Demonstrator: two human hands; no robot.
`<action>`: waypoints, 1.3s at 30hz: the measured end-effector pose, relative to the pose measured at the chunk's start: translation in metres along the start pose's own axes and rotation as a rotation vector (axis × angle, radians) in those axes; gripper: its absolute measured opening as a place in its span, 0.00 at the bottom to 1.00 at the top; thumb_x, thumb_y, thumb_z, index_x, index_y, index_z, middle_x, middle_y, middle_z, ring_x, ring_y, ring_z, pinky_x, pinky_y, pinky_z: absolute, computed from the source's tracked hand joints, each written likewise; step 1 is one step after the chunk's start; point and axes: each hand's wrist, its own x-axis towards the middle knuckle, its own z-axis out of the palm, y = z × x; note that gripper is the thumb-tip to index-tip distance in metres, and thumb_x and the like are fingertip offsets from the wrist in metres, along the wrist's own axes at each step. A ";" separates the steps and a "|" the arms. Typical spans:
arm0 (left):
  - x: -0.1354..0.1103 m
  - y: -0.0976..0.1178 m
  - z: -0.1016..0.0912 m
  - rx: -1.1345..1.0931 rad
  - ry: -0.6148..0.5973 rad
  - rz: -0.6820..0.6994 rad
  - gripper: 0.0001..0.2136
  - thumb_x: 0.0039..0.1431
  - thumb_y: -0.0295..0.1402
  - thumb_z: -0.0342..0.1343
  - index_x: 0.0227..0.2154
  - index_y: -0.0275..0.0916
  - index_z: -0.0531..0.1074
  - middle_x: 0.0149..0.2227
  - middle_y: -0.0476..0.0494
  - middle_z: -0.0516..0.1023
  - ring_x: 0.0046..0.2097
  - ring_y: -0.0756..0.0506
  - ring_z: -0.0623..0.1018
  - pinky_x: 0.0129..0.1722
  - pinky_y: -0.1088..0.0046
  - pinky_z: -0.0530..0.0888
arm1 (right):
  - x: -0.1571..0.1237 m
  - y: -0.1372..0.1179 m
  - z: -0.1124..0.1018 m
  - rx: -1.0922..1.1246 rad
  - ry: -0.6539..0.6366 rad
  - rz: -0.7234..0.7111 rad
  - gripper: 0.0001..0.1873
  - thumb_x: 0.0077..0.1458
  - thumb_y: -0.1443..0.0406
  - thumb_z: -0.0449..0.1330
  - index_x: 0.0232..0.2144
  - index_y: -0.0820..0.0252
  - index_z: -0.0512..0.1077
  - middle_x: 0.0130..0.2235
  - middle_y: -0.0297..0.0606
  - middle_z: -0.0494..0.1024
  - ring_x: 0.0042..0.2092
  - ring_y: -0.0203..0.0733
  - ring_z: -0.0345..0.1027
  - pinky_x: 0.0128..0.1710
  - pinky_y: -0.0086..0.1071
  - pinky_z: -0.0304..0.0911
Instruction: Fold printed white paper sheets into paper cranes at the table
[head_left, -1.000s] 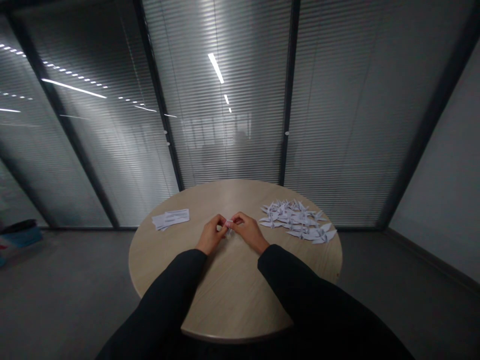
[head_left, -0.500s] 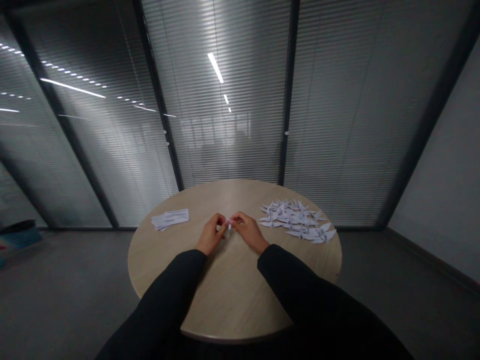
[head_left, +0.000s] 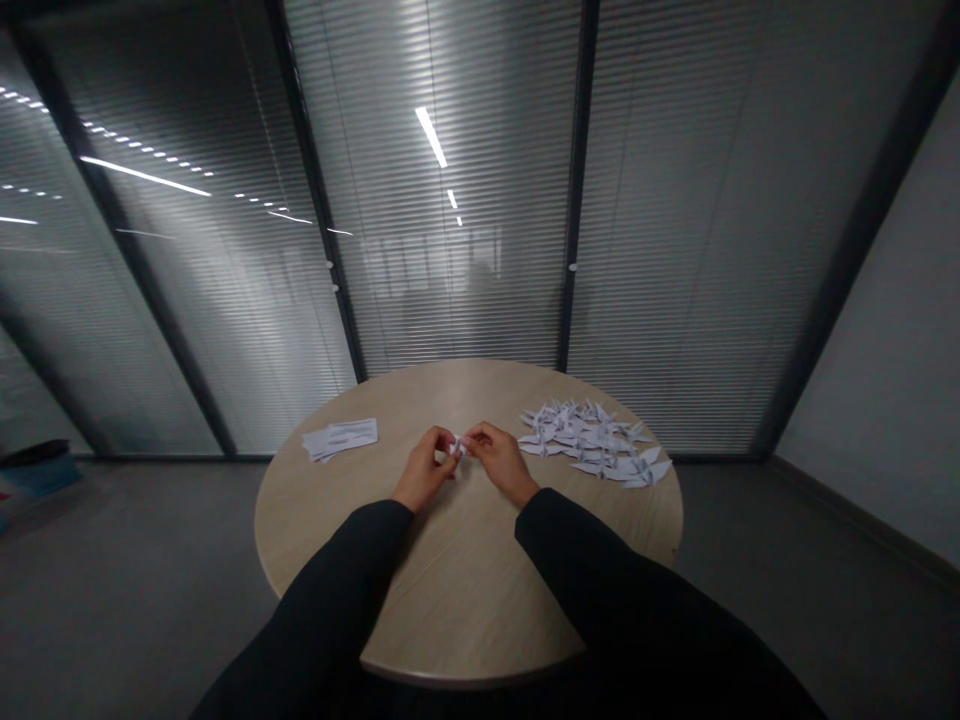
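A small folded piece of white paper [head_left: 457,447] sits between my two hands, low over the middle of the round wooden table [head_left: 465,590]. My left hand [head_left: 422,472] pinches its left side with fingers curled. My right hand [head_left: 500,464] pinches its right side the same way. Both arms wear black sleeves. To the right of my right hand lies a cluster of several white paper cranes [head_left: 592,438]. A small stack of flat paper sheets [head_left: 340,438] rests on the table's left side.
Glass walls with closed blinds and dark frames [head_left: 577,200] stand just behind the table. Grey floor surrounds the table. A dark and blue object [head_left: 37,468] lies on the floor at the far left.
My fingers have shifted slightly on the small paper, drawing closer together; the hands stay in the same spot above the table. Nothing else has moved.
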 end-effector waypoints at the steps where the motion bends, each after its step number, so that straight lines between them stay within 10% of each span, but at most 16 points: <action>1: 0.000 0.000 0.000 -0.005 0.004 0.002 0.09 0.51 0.37 0.53 0.32 0.38 0.63 0.32 0.47 0.65 0.36 0.48 0.69 0.22 0.77 0.73 | 0.000 -0.001 0.000 -0.008 0.000 -0.009 0.09 0.49 0.59 0.57 0.26 0.60 0.69 0.26 0.34 0.73 0.30 0.37 0.68 0.32 0.30 0.63; 16: 0.002 -0.005 -0.002 0.015 0.063 0.036 0.11 0.54 0.40 0.52 0.32 0.37 0.67 0.33 0.45 0.69 0.31 0.50 0.71 0.26 0.76 0.72 | -0.001 -0.004 0.002 0.126 -0.057 0.027 0.13 0.48 0.61 0.58 0.38 0.56 0.64 0.29 0.32 0.70 0.32 0.37 0.67 0.28 0.28 0.65; 39: 0.004 -0.001 -0.006 0.025 0.098 0.055 0.10 0.53 0.39 0.53 0.32 0.37 0.70 0.34 0.44 0.74 0.37 0.47 0.74 0.38 0.72 0.70 | -0.002 -0.008 0.000 0.077 -0.035 -0.051 0.08 0.49 0.61 0.57 0.31 0.59 0.68 0.30 0.35 0.72 0.33 0.37 0.67 0.32 0.29 0.65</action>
